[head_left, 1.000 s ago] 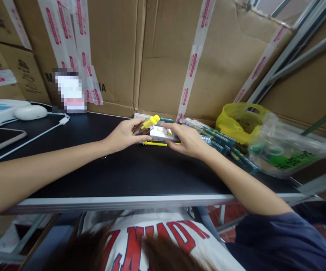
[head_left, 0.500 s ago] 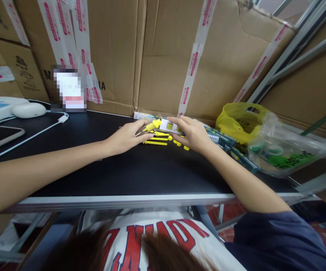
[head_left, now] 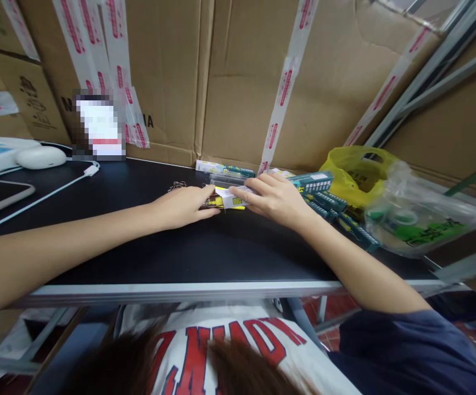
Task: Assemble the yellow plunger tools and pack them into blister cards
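My left hand (head_left: 186, 208) pinches a yellow-handled tool (head_left: 214, 202) with a thin metal part, mostly hidden by the fingers. The tool's yellow end is at the open white end of a slim carton (head_left: 234, 199). My right hand (head_left: 276, 198) is wrapped over the carton from above; a dark green printed part shows beyond the hand. Under and behind the carton lie yellow pieces, largely covered, and a clear plastic piece (head_left: 227, 180). Small metal wire pieces (head_left: 177, 186) lie just behind my left hand.
Several green cartons (head_left: 355, 230) lie at the right, beside a yellow bag (head_left: 357, 173) and a clear plastic bag (head_left: 427, 225). Another slim carton (head_left: 211, 166) rests against the cardboard wall (head_left: 241, 99). At the left are a phone (head_left: 3, 197), a white case (head_left: 41, 157) and a cable (head_left: 35, 203).
The yellow end of the tool has lowered and come up to the carton's open end. The carton has shifted left and turned, covering yellow pieces that showed on the table before.
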`<state>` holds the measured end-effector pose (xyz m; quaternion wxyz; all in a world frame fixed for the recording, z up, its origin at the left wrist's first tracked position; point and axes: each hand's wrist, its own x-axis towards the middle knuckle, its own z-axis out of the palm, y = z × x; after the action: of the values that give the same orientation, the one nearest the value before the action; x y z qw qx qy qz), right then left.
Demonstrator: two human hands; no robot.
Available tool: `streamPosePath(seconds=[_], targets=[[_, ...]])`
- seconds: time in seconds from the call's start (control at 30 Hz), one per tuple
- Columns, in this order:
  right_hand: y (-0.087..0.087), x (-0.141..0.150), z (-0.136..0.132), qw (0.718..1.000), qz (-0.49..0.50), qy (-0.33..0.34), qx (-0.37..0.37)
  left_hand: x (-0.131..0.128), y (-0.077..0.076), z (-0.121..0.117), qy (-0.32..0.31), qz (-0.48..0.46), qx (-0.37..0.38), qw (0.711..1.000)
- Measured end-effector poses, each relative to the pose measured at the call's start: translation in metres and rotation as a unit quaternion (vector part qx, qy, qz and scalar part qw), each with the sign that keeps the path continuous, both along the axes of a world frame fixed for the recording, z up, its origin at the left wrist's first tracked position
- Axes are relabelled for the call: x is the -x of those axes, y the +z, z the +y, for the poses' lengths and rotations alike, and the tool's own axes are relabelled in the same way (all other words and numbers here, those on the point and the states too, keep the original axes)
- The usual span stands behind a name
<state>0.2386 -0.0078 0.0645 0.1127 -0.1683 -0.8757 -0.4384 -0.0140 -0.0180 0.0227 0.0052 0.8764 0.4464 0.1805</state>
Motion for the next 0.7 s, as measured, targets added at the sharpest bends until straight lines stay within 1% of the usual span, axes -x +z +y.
streamPosePath(seconds=[0.07, 0.13, 0.23, 0.4, 0.5, 0.6, 0.7], targets=[[-0.002, 0.003, -0.004, 1.000, -0.005, -0.002, 0.008, -0.001, 0.000, -0.002, 0.015, 0.001, 0.003, 1.000], [-0.002, 0.006, -0.007, 1.000, -0.007, -0.004, 0.026, -0.002, 0.001, -0.003, 0.011, -0.017, 0.025, 0.999], [-0.003, 0.008, -0.011, 0.999, -0.010, -0.002, 0.038, -0.004, 0.002, -0.004, -0.013, -0.063, 0.060, 0.996], [-0.008, 0.014, -0.016, 0.999, -0.001, 0.007, 0.045, -0.008, 0.001, -0.009, -0.049, -0.132, 0.093, 0.986], [-0.014, 0.018, -0.019, 0.998, 0.004, 0.007, 0.067, -0.012, 0.003, -0.018, -0.070, -0.142, 0.108, 0.982], [-0.018, 0.021, -0.021, 0.998, -0.002, 0.007, 0.067, -0.015, 0.006, -0.024, -0.065, -0.131, 0.119, 0.982], [-0.016, 0.019, -0.019, 0.998, 0.010, 0.009, 0.058, -0.013, 0.008, -0.020, -0.074, -0.145, 0.117, 0.980]])
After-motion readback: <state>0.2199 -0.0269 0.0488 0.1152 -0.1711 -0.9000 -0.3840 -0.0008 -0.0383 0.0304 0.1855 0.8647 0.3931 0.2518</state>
